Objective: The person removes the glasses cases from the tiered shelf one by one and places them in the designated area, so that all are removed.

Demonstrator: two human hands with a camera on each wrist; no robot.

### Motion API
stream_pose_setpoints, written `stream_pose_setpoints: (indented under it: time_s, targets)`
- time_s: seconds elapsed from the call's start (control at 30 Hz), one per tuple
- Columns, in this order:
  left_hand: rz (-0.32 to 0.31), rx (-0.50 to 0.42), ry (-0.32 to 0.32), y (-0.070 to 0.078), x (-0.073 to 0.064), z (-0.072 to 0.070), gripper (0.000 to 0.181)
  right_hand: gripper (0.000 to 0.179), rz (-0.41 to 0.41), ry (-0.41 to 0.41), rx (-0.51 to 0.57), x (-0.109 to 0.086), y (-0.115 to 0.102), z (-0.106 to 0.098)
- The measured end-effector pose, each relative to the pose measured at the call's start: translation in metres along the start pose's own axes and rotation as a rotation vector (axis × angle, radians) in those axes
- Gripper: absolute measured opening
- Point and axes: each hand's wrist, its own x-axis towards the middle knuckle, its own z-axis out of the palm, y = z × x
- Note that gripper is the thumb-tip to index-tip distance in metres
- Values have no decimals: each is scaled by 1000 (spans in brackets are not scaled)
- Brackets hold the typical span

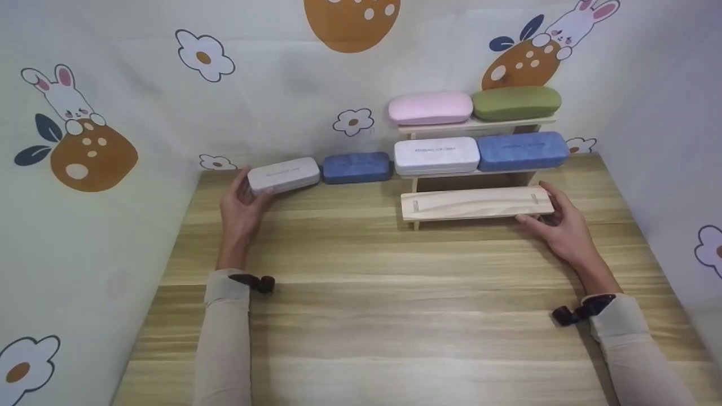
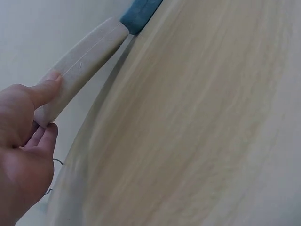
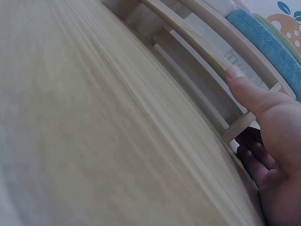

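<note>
My left hand (image 1: 241, 208) grips the near-left end of a white glasses case (image 1: 285, 173), thumb on its front side. In the left wrist view the white case (image 2: 84, 61) tilts slightly up from the tabletop, its far end beside a blue case (image 2: 141, 14). My right hand (image 1: 564, 228) holds the right end of the lowest board (image 1: 476, 204) of a wooden tiered stand, thumb at the front edge. In the right wrist view the thumb lies on the board's edge and the other fingers (image 3: 254, 155) are behind the stand's end leg (image 3: 239, 127).
A blue glasses case (image 1: 356, 168) lies between the white one and the stand. The middle tier carries another white case (image 1: 437, 156) and blue case (image 1: 523, 151); a pink case (image 1: 431, 108) and a green case (image 1: 517, 103) sit on top. Printed walls enclose the wooden table (image 1: 395, 316).
</note>
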Motion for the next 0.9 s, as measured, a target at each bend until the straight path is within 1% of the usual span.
stream_pose_setpoints:
  time_s: [0.07,0.17,0.3,0.4,0.53,0.6,0.8,0.9]
  targets:
    - [-19,12,-1,-2,0,-1,84,89,2,-1,2,0,0,1]
    - [-49,21,-22,-5,3,-2,81,90,-1,-2,-1,0,1,1]
    - [-89,53,-54,-17,14,-2,79,89,-11,4,23,0,0,1]
    - [-110,84,-62,-25,23,-1,79,88,-16,7,44,0,-1,2]
    - [-98,129,-62,-30,30,5,78,89,-14,6,37,-1,-1,2]
    - [-86,165,-48,-31,32,8,75,89,-7,6,37,-1,0,2]
    - [-70,337,12,-31,38,19,68,89,25,7,20,0,-1,1]
    - [-50,389,29,-31,41,25,65,90,27,5,15,0,-1,0]
